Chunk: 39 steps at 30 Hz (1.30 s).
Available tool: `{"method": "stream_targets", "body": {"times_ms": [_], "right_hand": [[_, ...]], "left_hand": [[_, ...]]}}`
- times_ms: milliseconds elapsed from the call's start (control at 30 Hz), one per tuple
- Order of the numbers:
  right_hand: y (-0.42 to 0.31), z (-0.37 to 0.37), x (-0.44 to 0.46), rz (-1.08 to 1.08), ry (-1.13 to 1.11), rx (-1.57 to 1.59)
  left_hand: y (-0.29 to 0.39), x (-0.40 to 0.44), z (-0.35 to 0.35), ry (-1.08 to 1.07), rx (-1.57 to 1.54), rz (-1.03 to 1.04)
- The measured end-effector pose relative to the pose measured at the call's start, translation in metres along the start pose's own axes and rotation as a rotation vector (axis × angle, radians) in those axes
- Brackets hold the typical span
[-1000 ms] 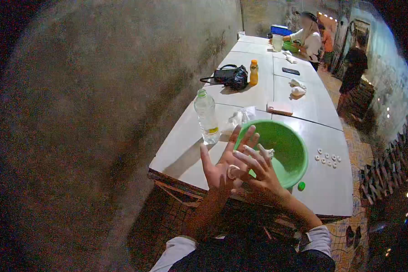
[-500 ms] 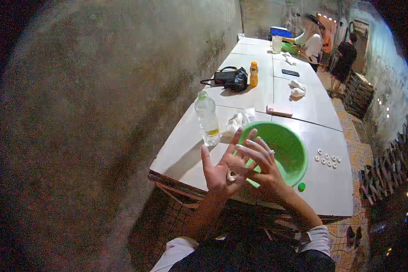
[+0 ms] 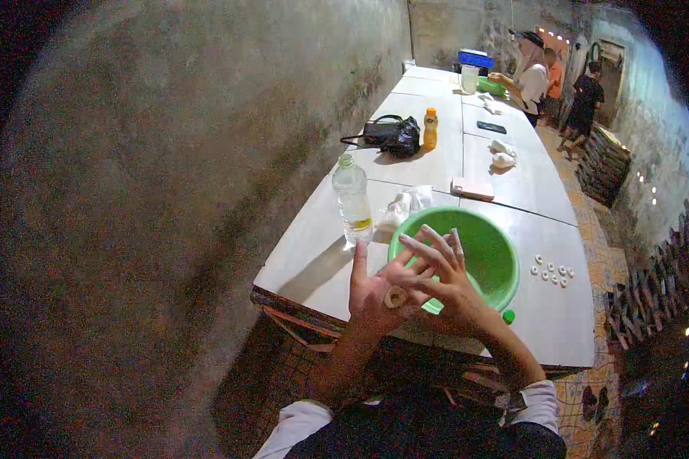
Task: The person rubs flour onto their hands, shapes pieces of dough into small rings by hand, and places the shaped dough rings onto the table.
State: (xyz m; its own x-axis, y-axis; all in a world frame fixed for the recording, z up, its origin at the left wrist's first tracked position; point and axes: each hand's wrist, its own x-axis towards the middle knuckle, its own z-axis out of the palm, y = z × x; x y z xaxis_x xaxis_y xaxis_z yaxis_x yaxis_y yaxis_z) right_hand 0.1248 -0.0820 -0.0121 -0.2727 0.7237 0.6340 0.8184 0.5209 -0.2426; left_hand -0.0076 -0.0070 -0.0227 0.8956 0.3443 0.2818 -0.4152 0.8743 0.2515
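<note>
On the palm of my left hand (image 3: 373,300) lies a small pale dough ring (image 3: 394,297) with a hole in its middle. This hand faces up, its thumb stretched out. My right hand (image 3: 453,289) crosses over the left fingers, its own fingers extended and whitened at the tips, close beside the ring. Part of the left fingers is hidden behind it. Just beyond both hands stands a green basin (image 3: 491,243). Several small dough rings (image 3: 553,271) sit in rows on the white table to the right.
A clear bottle (image 3: 352,200) stands left of white plastic bags (image 3: 407,206). Near the basin lies a green cap (image 3: 508,316). Farther off are a pink box (image 3: 473,188), a yellow bottle (image 3: 430,130), a black bag (image 3: 390,136) and a phone (image 3: 491,127). People stand at the far end.
The dough ring on my left palm now looks rounder and flatter to view. My right hand has shifted slightly across the left. A person at the far end has raised their head.
</note>
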Motion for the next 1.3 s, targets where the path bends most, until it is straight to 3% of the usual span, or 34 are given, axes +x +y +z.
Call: {"method": "stream_targets", "body": {"times_ms": [167, 267, 400, 500, 667, 800, 967, 1067, 1300], "right_hand": [[0.001, 0.004, -0.004, -0.064, -0.009, -0.047], [-0.007, 0.003, -0.008, 0.069, 0.103, -0.019], [-0.013, 0.022, -0.020, -0.016, 0.047, -0.055], [-0.019, 0.016, -0.017, 0.069, 0.035, -0.046], [-0.018, 0.005, -0.011, 0.010, 0.279, 0.018], [-0.026, -0.001, -0.003, -0.017, 0.260, -0.034], [-0.023, -0.007, 0.004, -0.023, 0.242, 0.004], [-0.011, 0.006, -0.003, -0.149, 0.089, -0.023], [-0.006, 0.005, -0.007, -0.171, 0.097, -0.030]], "left_hand": [[0.002, -0.002, -0.005, -0.077, 0.011, 0.003], [-0.004, -0.002, 0.007, 0.016, -0.014, 0.259], [-0.003, -0.001, 0.006, -0.017, -0.014, 0.373], [-0.002, -0.002, 0.004, -0.077, -0.021, 0.357], [-0.007, -0.001, 0.008, -0.049, 0.057, 0.447], [-0.011, 0.001, 0.009, -0.041, 0.206, 0.516], [-0.012, 0.000, 0.013, -0.086, 0.224, 0.462], [-0.012, 0.000, 0.013, -0.092, 0.213, 0.417], [-0.014, 0.005, 0.014, -0.078, 0.220, 0.392]]}}
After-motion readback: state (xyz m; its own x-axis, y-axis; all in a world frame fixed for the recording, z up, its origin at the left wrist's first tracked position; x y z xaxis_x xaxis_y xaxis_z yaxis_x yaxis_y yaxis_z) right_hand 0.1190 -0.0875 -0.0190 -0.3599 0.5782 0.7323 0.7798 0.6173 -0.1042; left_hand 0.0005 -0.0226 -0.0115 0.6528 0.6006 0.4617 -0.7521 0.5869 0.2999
